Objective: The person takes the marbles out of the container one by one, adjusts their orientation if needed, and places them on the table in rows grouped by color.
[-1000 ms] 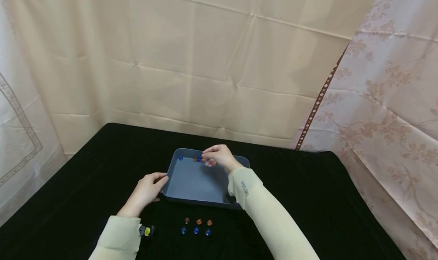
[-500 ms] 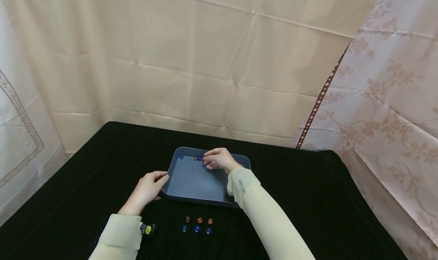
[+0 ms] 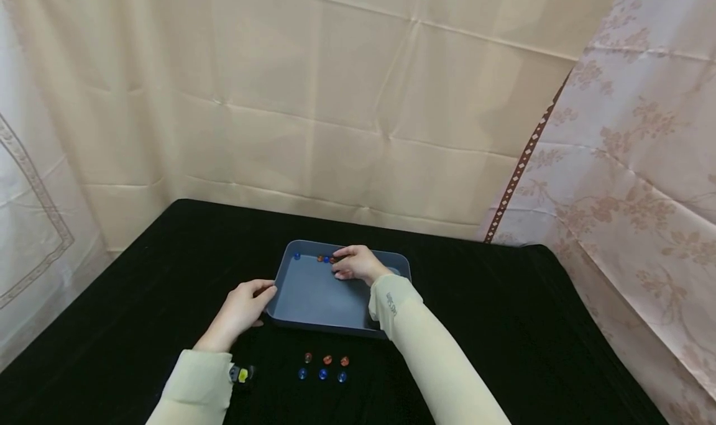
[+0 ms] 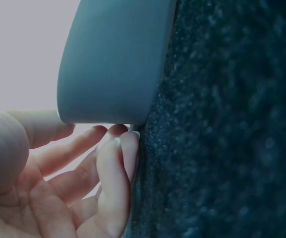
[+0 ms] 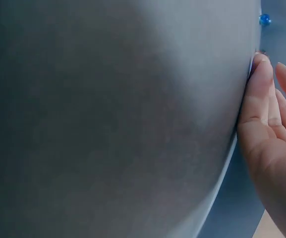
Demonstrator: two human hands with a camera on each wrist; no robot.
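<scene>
My left hand (image 3: 243, 307) rests on the left side of a grey-blue tray (image 3: 313, 301), thumb near the rim. In the left wrist view its fingertips meet the outer wall. My right hand (image 3: 360, 265) reaches over the tray, bent fingers low by a row of glass marbles along the back wall. From the left, that row shows a blue marble (image 3: 297, 256), a gap, an orange marble (image 3: 320, 259), another blue marble (image 3: 326, 260) and a reddish marble (image 3: 332, 260) at the fingertips. Whether they pinch a marble is hidden.
On the black-covered table (image 3: 168, 276), in front of the tray, lie two rows of three marbles: an orange row (image 3: 327, 360) behind a blue row (image 3: 322, 373). A cream curtain (image 3: 313, 102) hangs behind, a floral cloth (image 3: 643, 164) at the right.
My right hand has sunk slightly at the back of the tray, its fingers now more gathered by the reddish marble. My left hand stays at the tray's side.
</scene>
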